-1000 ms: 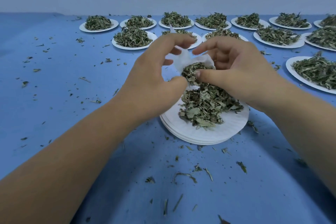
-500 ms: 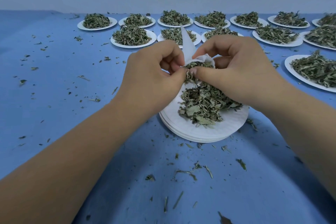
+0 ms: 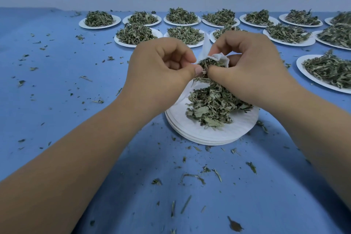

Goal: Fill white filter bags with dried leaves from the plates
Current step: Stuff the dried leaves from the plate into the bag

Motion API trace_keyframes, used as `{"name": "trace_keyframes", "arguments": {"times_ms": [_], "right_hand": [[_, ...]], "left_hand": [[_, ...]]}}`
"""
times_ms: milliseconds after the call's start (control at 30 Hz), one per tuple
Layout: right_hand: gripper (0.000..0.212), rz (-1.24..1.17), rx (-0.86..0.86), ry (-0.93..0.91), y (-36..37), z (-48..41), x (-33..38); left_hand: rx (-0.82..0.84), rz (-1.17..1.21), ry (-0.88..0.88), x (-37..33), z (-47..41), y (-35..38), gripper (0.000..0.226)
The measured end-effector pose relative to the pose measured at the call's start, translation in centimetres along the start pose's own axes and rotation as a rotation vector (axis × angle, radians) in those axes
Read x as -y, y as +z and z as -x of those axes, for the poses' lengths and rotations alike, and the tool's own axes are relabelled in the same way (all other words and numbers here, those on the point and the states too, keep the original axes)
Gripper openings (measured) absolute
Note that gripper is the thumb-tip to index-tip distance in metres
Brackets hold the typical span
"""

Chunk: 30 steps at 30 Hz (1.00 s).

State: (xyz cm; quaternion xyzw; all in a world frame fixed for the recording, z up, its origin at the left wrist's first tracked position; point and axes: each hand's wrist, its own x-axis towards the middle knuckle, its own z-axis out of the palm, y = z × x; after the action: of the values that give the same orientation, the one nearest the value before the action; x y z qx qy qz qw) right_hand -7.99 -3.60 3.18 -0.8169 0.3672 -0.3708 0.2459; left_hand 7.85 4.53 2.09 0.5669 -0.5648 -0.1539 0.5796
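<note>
We pinch the filter bag (image 3: 218,57) with our left hand (image 3: 161,71) and right hand (image 3: 248,72) above the plate (image 3: 199,133) (so spilled leaves (image 3: 209,108) land back there).

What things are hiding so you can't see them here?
- Bag: head view, mostly covered by the left hand and right hand; its fill is unclear.
- Plate stack: head view, far side under the hands; count too fine.
- Right plate: head view, cut by the frame edge.

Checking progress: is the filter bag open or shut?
Open: leaves show in the mouth of the bag, pinched by left hand and right hand.
</note>
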Motion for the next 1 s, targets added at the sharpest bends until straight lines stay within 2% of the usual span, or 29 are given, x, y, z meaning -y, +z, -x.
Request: {"name": "trace_keyframes", "arguments": {"times_ms": [200, 333, 567, 733, 1000], "right_hand": [[0.012, 0.087, -0.06, -0.035, 0.6, -0.3, 0.2], [0.019, -0.007, -0.056, -0.038, 0.4, -0.3, 0.3], [0.023, -0.207, 0.175, -0.043, -0.4, -0.1, 0.2], [0.018, -0.226, 0.146, -0.079, -0.5, -0.2, 0.0], [0.017, -0.131, 0.071, -0.074, 0.2, -0.3, 0.2]], "left_hand": [[0.048, -0.006, 0.023, -0.6, 0.4, 0.5, 0.021], [-0.007, -0.075, 0.02, -0.6, 0.4, 0.3, 0.024], [-0.057, -0.178, 0.055, 0.1, 0.7, 0.4, 0.033], [-0.065, -0.081, 0.044, 0.0, 0.5, 0.1, 0.035], [0.069, 0.075, 0.109, -0.5, 0.8, 0.3, 0.034]]}}
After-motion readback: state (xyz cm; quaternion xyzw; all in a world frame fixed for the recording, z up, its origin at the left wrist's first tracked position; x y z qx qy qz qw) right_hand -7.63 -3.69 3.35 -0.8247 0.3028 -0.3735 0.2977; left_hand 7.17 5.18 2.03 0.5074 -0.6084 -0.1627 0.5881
